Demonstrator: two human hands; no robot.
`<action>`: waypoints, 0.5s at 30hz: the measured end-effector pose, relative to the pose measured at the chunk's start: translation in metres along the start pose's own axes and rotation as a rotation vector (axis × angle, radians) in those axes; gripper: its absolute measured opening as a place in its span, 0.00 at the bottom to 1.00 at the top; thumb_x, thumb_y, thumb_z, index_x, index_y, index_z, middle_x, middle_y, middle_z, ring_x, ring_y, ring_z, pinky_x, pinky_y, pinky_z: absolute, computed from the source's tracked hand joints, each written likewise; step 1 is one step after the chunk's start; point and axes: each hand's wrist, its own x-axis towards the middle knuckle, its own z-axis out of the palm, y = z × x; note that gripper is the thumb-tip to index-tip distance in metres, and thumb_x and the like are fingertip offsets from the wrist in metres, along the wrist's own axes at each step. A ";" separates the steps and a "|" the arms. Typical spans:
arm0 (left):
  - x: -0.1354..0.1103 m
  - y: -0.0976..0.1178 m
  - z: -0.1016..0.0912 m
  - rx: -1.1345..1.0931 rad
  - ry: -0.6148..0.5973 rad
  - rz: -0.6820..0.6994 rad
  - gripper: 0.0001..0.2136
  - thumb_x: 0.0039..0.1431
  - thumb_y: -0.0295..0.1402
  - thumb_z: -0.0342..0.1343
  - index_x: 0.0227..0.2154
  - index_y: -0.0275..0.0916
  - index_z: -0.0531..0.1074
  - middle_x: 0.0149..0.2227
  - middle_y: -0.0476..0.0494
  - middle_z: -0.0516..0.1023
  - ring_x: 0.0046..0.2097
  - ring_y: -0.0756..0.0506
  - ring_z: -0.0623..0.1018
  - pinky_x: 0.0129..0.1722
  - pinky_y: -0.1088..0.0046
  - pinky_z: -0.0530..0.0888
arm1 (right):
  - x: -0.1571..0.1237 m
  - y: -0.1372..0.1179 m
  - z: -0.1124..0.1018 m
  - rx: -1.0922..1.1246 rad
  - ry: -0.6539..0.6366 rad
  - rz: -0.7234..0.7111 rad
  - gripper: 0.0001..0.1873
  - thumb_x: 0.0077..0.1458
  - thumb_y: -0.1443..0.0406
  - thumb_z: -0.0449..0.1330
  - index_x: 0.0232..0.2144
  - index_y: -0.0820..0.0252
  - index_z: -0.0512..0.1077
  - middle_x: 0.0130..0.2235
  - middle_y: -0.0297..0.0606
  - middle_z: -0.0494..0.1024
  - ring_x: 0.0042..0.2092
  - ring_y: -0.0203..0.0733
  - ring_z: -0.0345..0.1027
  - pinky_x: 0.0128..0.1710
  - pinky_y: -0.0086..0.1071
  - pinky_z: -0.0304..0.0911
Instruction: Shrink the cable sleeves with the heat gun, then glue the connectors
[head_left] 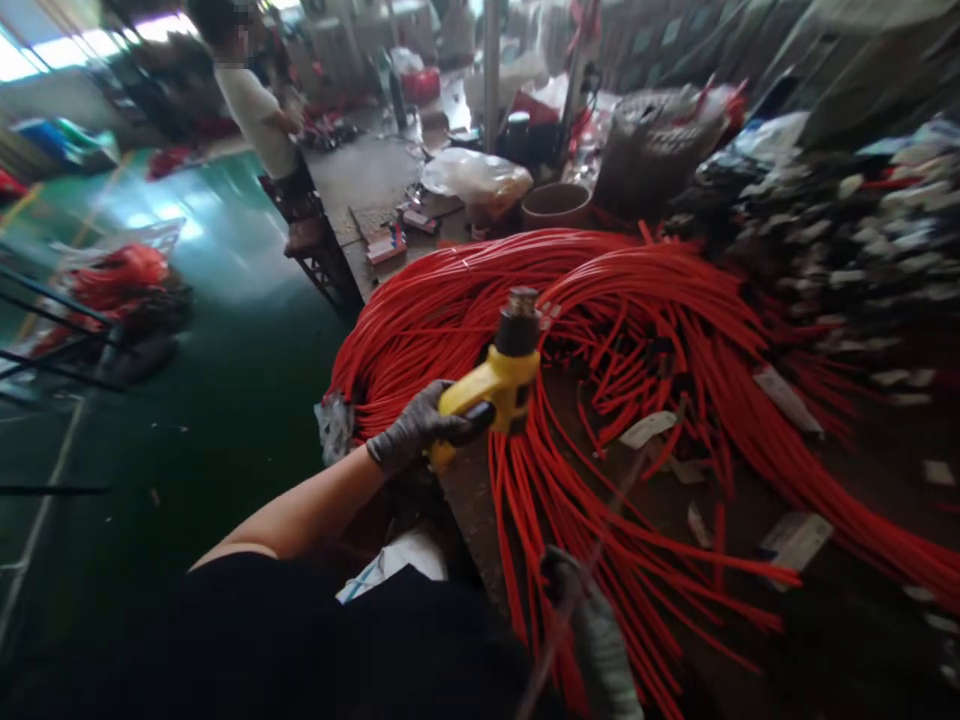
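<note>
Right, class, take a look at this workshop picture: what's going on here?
A person's gloved left hand grips a yellow heat gun, its black nozzle pointing up, right beside a large heap of red cables on a workbench. Their gloved right hand is at the bottom of the view, seemingly holding a thin dark rod over the loose cable ends. Farther along the bench stands another person in a white shirt.

Yellow heat gun [491, 385] over red cables [480, 290]
</note>
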 end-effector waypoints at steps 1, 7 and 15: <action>0.009 0.002 -0.015 0.030 0.075 0.034 0.25 0.31 0.33 0.69 0.37 0.37 0.69 0.29 0.50 0.76 0.27 0.51 0.72 0.26 0.76 0.69 | 0.015 0.009 0.006 0.011 0.045 0.066 0.19 0.44 0.46 0.67 0.33 0.50 0.79 0.37 0.33 0.82 0.41 0.50 0.78 0.42 0.43 0.75; 0.103 -0.040 -0.027 0.163 0.343 0.037 0.23 0.31 0.35 0.67 0.34 0.38 0.66 0.24 0.54 0.70 0.24 0.51 0.69 0.25 0.74 0.68 | 0.108 0.013 0.057 -0.103 0.289 -0.017 0.34 0.39 0.40 0.61 0.36 0.62 0.76 0.37 0.48 0.81 0.39 0.53 0.76 0.45 0.52 0.71; 0.148 -0.081 -0.016 0.362 0.355 0.151 0.20 0.41 0.38 0.65 0.36 0.40 0.66 0.32 0.49 0.73 0.33 0.46 0.75 0.35 0.70 0.71 | 0.301 -0.077 0.115 -0.041 0.246 -0.230 0.48 0.30 0.49 0.73 0.54 0.63 0.70 0.61 0.53 0.69 0.65 0.58 0.59 0.66 0.52 0.49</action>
